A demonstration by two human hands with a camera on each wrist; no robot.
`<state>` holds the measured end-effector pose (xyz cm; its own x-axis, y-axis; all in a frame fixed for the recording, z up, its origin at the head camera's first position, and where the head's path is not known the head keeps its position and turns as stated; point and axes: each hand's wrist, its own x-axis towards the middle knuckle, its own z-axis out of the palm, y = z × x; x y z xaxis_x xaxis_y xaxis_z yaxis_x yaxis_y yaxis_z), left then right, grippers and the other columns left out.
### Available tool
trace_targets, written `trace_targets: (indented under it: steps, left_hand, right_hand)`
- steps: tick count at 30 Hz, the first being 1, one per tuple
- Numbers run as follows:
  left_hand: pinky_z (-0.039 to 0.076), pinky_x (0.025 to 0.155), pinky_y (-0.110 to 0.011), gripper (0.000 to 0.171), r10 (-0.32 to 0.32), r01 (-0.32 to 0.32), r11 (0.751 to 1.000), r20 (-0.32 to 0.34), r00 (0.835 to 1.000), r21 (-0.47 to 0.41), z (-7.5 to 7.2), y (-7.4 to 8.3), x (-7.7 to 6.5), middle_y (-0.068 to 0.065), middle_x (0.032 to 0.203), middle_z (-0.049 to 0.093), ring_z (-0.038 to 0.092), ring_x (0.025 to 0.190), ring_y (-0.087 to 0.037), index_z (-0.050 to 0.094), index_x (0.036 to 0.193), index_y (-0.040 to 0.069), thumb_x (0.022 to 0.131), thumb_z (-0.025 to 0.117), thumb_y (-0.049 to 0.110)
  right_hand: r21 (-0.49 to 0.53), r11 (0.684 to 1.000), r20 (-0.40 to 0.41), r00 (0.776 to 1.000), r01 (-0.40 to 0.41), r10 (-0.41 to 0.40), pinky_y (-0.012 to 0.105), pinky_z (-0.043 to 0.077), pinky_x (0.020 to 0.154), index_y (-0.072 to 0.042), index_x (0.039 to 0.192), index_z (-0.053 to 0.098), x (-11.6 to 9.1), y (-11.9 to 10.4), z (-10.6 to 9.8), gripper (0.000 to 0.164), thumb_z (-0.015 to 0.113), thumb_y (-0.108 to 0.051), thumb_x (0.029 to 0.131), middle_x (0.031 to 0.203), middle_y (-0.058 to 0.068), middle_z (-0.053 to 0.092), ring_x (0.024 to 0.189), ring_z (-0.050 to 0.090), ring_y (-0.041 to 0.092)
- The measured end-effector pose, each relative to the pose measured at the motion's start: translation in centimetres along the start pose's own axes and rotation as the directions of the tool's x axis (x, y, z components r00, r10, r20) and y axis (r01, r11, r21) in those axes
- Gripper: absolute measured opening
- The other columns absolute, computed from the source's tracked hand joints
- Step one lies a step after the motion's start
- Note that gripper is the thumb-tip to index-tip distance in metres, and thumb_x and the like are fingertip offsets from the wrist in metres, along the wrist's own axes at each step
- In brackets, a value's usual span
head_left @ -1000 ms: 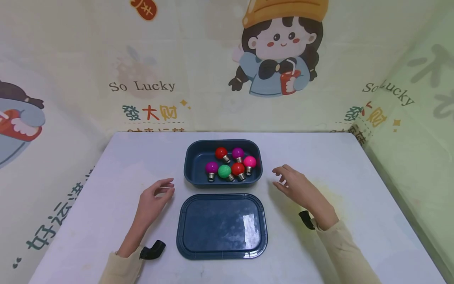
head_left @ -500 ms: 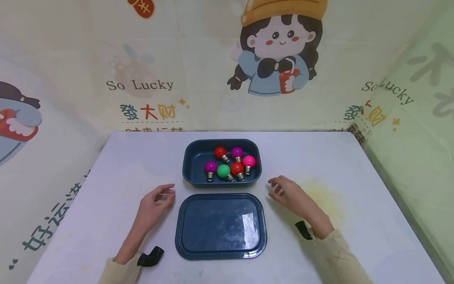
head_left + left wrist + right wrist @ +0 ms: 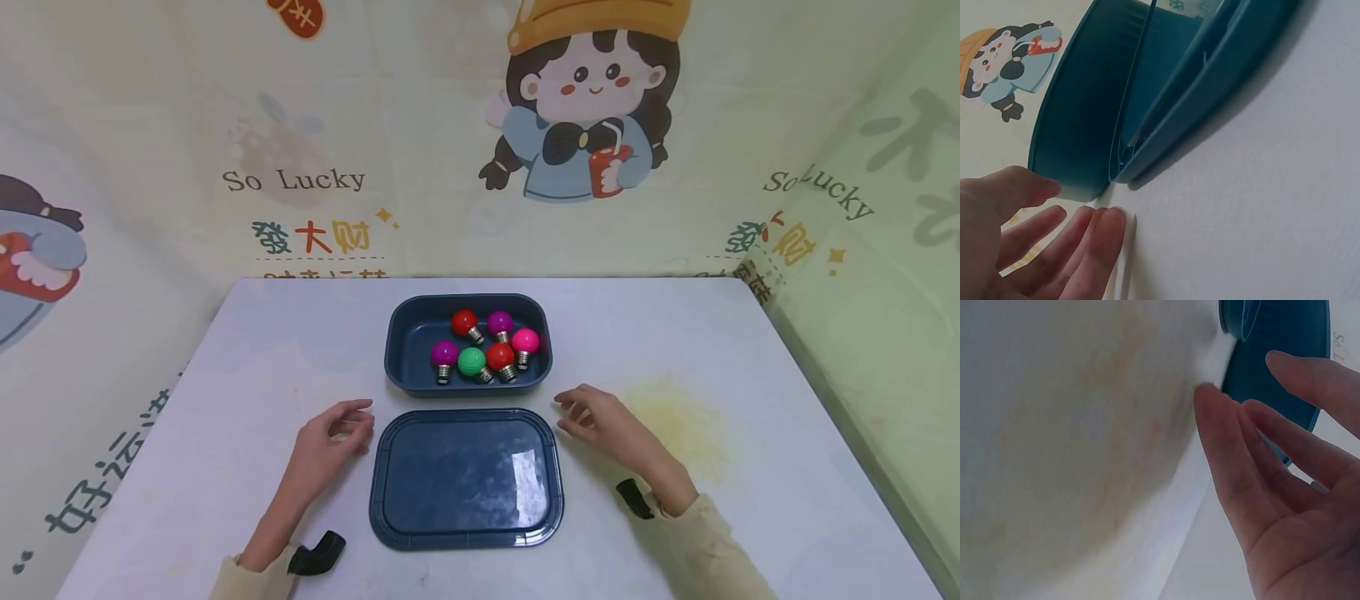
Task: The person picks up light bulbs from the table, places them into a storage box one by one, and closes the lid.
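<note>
My left hand [image 3: 324,446] hovers beside the upper left corner of a dark blue lid [image 3: 465,479], fingers loosely bent and holding nothing. On the other side, my right hand [image 3: 603,421] is close to the lid's upper right corner, its fingers also relaxed and bare. Behind the lid stands a dark blue box [image 3: 408,333] with several small coloured bulbs in it. Among them are a green bulb [image 3: 472,361], a pink bulb [image 3: 526,340], a purple bulb [image 3: 444,352] and a red bulb [image 3: 500,357]. In the left wrist view the box wall [image 3: 1079,119] rises beyond my fingertips.
A white table [image 3: 637,325] carries everything, with a yellowish stain [image 3: 678,425] right of my right hand. A printed cloth backdrop [image 3: 435,150] hangs behind the table and along its sides. Black wrist mounts [image 3: 318,554] stick out by both sleeves.
Both hands have come down toward the lid, the right one also moving left from beside the box. Box, bulbs and lid lie as before; the head view has shifted slightly.
</note>
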<state>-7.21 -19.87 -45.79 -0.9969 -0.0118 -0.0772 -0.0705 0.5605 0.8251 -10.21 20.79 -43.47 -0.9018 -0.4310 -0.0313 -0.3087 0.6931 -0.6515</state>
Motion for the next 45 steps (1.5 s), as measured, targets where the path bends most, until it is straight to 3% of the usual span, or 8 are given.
trace_targets:
  steps: [7, 12, 23, 30, 39, 45]
  left_hand:
    - [0.056, 0.071, -0.019, 0.033, -0.003, 0.005, 0.998, 0.037, 0.999, -0.056, 0.2, 0.3, -0.3, -0.014, 0.105, 0.073, 0.070, 0.070, -0.014, 0.065, 0.125, 0.005, 0.094, 0.069, 0.014]
    - [0.058, 0.064, -0.024, 0.032, -0.021, 0.025, 0.996, 0.053, 0.998, -0.082, 0.5, 0.4, -0.4, -0.015, 0.103, 0.073, 0.070, 0.075, -0.013, 0.066, 0.122, 0.003, 0.092, 0.071, 0.013]
    - [0.057, 0.065, -0.024, 0.029, -0.023, 0.024, 1.000, 0.078, 0.997, -0.015, 0.7, 0.5, -0.3, -0.009, 0.102, 0.074, 0.070, 0.082, -0.014, 0.069, 0.119, 0.005, 0.090, 0.071, 0.009]
    - [0.052, 0.082, -0.021, 0.031, 0.020, -0.028, 0.995, 0.074, 0.997, 0.101, 0.5, 0.4, -0.2, 0.000, 0.099, 0.075, 0.070, 0.084, -0.008, 0.071, 0.115, 0.010, 0.084, 0.076, 0.006]
    - [0.053, 0.092, -0.042, 0.031, 0.015, -0.024, 0.988, 0.061, 0.998, 0.151, 0.8, 1.2, -0.1, -0.003, 0.099, 0.076, 0.071, 0.082, -0.010, 0.073, 0.113, 0.008, 0.082, 0.077, 0.005]
    - [0.054, 0.089, -0.041, 0.031, 0.008, -0.019, 0.986, 0.067, 0.998, 0.166, 0.7, 1.4, 0.0, -0.003, 0.097, 0.076, 0.071, 0.082, -0.010, 0.073, 0.112, 0.008, 0.081, 0.077, 0.004]
  right_hand:
    - [0.042, 0.998, 0.014, 0.999, 0.037, -0.037, 0.028, 0.056, 0.073, 0.004, 0.114, 0.066, -0.1, 0.0, 0.7, 0.027, 0.072, -0.004, 0.088, 0.098, 0.010, 0.067, 0.083, 0.065, 0.017]
    - [0.068, 0.997, 0.038, 0.999, 0.030, -0.033, 0.026, 0.056, 0.073, 0.001, 0.112, 0.068, 0.0, 0.3, 1.0, 0.025, 0.072, -0.004, 0.088, 0.097, 0.006, 0.068, 0.083, 0.065, 0.015]
    - [0.107, 0.994, 0.095, 0.995, 0.008, -0.018, 0.024, 0.055, 0.075, -0.002, 0.115, 0.070, 0.1, -0.1, 1.3, 0.026, 0.072, -0.008, 0.089, 0.102, 0.005, 0.070, 0.083, 0.063, 0.011]
    - [0.111, 0.993, 0.096, 0.994, 0.034, -0.045, 0.023, 0.055, 0.072, 0.000, 0.114, 0.069, 0.2, -0.1, 1.3, 0.027, 0.073, -0.006, 0.088, 0.100, 0.005, 0.069, 0.081, 0.063, 0.011]
    - [0.091, 0.996, 0.058, 0.998, 0.003, -0.008, 0.022, 0.054, 0.068, 0.001, 0.112, 0.068, 0.4, -0.6, 1.7, 0.026, 0.073, -0.001, 0.086, 0.098, 0.007, 0.070, 0.077, 0.062, 0.010]
    - [0.064, 0.997, 0.053, 0.998, -0.039, 0.036, 0.021, 0.053, 0.067, 0.001, 0.111, 0.069, 0.5, -1.1, 1.8, 0.025, 0.070, 0.003, 0.085, 0.096, 0.006, 0.070, 0.076, 0.061, 0.011]
